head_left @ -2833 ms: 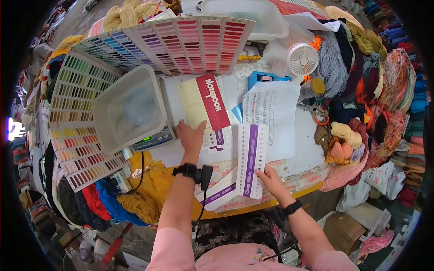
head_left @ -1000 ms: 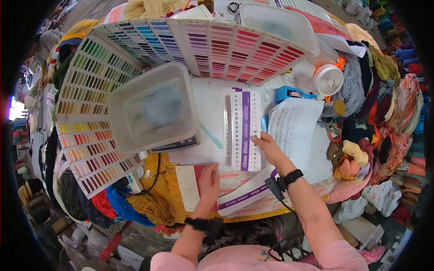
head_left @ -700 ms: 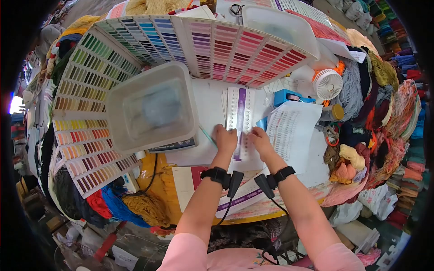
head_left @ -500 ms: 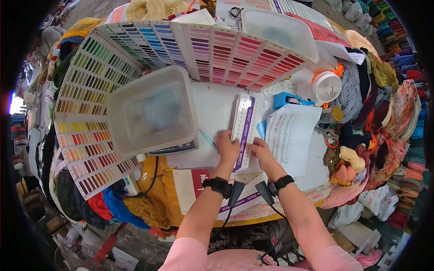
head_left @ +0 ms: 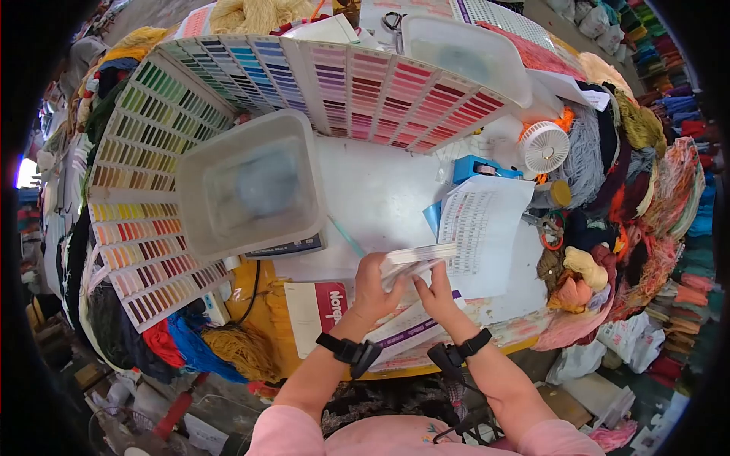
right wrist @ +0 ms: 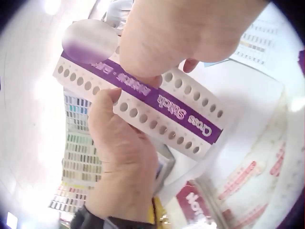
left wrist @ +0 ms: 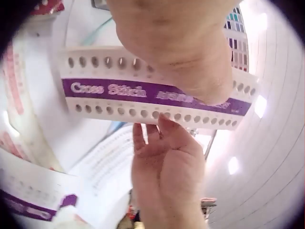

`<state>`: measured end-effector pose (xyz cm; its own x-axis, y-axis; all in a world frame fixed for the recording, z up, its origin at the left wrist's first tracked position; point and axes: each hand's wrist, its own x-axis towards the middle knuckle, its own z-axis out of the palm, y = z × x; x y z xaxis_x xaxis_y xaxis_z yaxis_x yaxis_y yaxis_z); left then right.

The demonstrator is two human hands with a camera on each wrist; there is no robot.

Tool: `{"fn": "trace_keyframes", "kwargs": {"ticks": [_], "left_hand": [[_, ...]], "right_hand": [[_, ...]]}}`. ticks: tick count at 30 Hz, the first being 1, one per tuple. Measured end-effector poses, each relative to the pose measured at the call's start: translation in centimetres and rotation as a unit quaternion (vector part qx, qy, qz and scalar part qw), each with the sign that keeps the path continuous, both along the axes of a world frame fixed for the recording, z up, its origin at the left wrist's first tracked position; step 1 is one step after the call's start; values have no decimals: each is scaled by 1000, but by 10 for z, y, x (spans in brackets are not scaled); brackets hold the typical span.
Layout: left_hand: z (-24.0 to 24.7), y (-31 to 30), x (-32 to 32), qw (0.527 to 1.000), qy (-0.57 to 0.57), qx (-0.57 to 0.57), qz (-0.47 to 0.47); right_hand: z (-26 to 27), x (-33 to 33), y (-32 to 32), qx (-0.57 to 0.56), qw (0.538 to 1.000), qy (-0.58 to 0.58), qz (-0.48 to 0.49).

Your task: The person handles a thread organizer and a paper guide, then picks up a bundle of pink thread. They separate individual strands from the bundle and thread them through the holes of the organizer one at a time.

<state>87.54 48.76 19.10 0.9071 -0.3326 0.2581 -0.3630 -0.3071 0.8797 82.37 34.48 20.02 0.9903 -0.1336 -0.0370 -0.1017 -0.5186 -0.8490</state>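
Observation:
Both hands hold a stack of white cards (head_left: 420,255) above the front of the table, tilted up so its edges face the head camera. A purple "Cross Stitch" band and rows of punched holes mark the front card (right wrist: 183,121). My left hand (head_left: 372,290) grips the left end, its thumb on the card's face in the right wrist view. At the opposite long edge, my right hand (left wrist: 167,162) pinches the stack between thumb and fingers. Below the hands lie more purple-banded cards (head_left: 403,334), partly covered by the forearms. A red-and-cream notebook (head_left: 312,311) lies beside the left wrist.
A fold-out colour chart (head_left: 365,91) stands around the back and left. The translucent tub (head_left: 251,190) sits on an electronic scale (head_left: 289,247). A teal pen (head_left: 346,235), printed sheets (head_left: 483,235), blue tape dispenser (head_left: 483,169), small fan (head_left: 544,147) and yarn heaps (head_left: 582,270) surround the work area.
The notebook went from mid-table to the front left edge. Both hands came together on the card stack, stood it up, then lifted and tilted it toward the body.

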Motion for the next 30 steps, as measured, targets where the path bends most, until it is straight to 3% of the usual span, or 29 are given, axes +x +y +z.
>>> {"fn": "trace_keyframes", "kwargs": {"ticks": [4,7,10,11,14,15,17,18,19,20,22,23,26,29,30], "left_hand": [[-6,17,-23,994,113,5,-5],[8,13,-17,982,60,-158,-80],[13,1,-6,992,-27,-120,-37],[8,-2,-5,992,2,-124,-26],[-36,6,-7,999,17,5,-32],[-35,10,-6,999,11,17,-41],[-29,17,-1,997,1,42,-61],[-22,19,3,992,86,51,-74],[-13,20,9,980,170,60,-84],[-9,22,12,960,254,67,-94],[-25,26,13,921,367,-114,-57],[-35,26,12,885,417,-203,-40],[-45,29,10,849,480,-221,-20],[-43,23,13,831,491,-256,47],[-48,19,15,858,454,-231,66]], "right_hand": [[3,-8,-4,98,989,109,29],[10,-8,0,207,977,-25,43],[33,3,5,123,992,21,1],[30,5,4,118,993,30,5],[-29,-7,-14,92,993,13,71],[-29,-4,-17,79,994,-8,72],[-6,8,-23,101,991,57,71],[1,14,-27,110,988,86,71],[-3,18,-32,-40,992,13,116],[-8,21,-35,7,994,70,85],[-13,27,-37,99,978,185,21],[-13,34,-39,210,951,225,12],[-10,52,-37,229,915,329,34],[-27,59,-34,283,902,325,-18],[-25,61,-29,280,911,297,-55]]}}
